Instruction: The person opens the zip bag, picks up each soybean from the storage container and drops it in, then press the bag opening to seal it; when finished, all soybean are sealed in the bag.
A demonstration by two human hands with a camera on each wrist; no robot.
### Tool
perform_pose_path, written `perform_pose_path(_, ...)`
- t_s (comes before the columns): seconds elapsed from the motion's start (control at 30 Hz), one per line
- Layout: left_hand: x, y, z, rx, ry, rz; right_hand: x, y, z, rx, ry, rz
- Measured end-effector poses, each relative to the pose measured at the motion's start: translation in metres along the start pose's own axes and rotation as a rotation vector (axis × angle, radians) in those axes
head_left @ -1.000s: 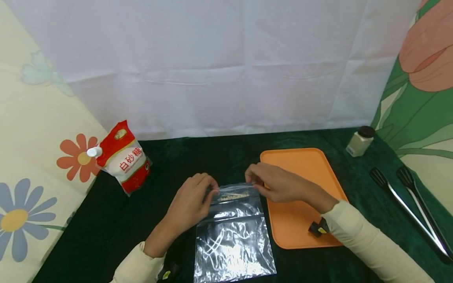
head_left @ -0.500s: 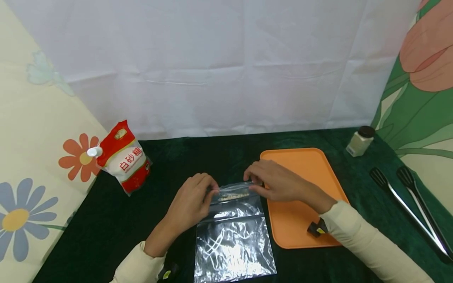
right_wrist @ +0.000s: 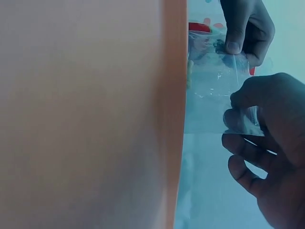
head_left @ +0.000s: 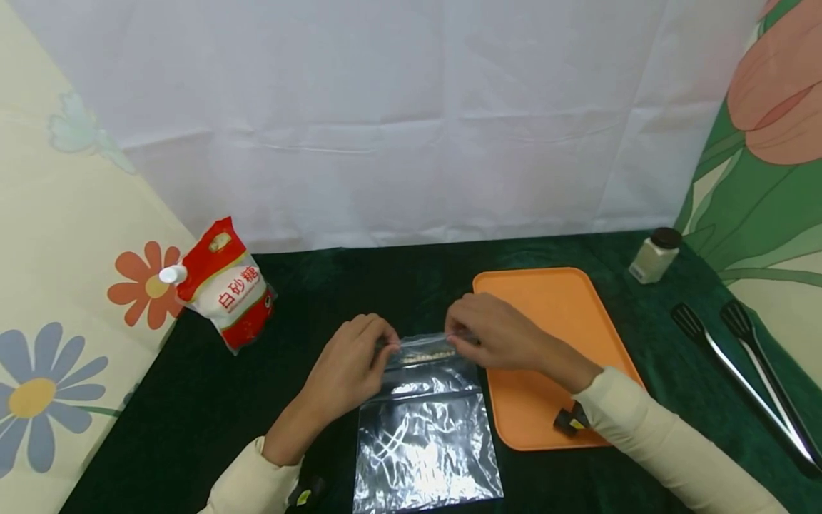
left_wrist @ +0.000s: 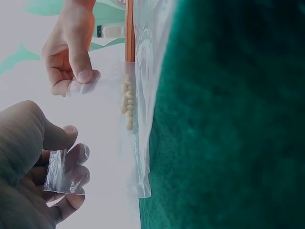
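Observation:
A small clear zip bag (head_left: 427, 348) stands upright between my hands, with several pale round beads or beans (left_wrist: 128, 102) lying along its bottom. My left hand (head_left: 349, 364) pinches its upper left corner between thumb and fingers. At the opposite upper corner, my right hand (head_left: 497, 335) pinches the bag's edge; in the right wrist view the lower fingers of the right hand (right_wrist: 271, 129) stand away from the plastic. Just in front of the small bag, a larger clear plastic bag (head_left: 427, 450) lies flat and shiny on the dark green cloth.
An orange tray (head_left: 546, 410) lies partly under my right forearm. A red and white spouted sugar bag (head_left: 227, 289) stands at the back left. On the right are a dark-lidded jar (head_left: 653, 257) and black-tipped metal tongs (head_left: 748, 378). A white cloth (head_left: 411, 128) hangs behind.
My right hand has shifted slightly along the small bag's top edge, and its thumb has come closer to the fingers. My left hand keeps its pinch in the same place.

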State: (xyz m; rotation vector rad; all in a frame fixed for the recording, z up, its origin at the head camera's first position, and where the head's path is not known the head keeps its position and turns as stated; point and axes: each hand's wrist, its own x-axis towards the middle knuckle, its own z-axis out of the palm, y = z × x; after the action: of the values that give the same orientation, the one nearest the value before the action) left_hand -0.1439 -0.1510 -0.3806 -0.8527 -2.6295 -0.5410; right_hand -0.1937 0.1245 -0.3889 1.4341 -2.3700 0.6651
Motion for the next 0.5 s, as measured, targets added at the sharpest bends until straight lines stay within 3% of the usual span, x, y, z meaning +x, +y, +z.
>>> perform_pose_path(0.13, 0.0004, 0.0004, 0.0001, -0.006, 0.000, -0.004, 0.0013, -0.0014, 0.0004, 0.014, -0.009, 0.008)
perform_pose_path(0.37, 0.0001, 0.0015, 0.0004, -0.028, -0.024, -0.026, 0.0011, -0.0068, -0.0004, 0.067, -0.114, 0.146)
perform_pose_path(0.5, 0.0002, 0.0017, 0.0005, -0.031, -0.028, -0.020, 0.0023, -0.0077, 0.0011, 0.074, -0.110, 0.138)
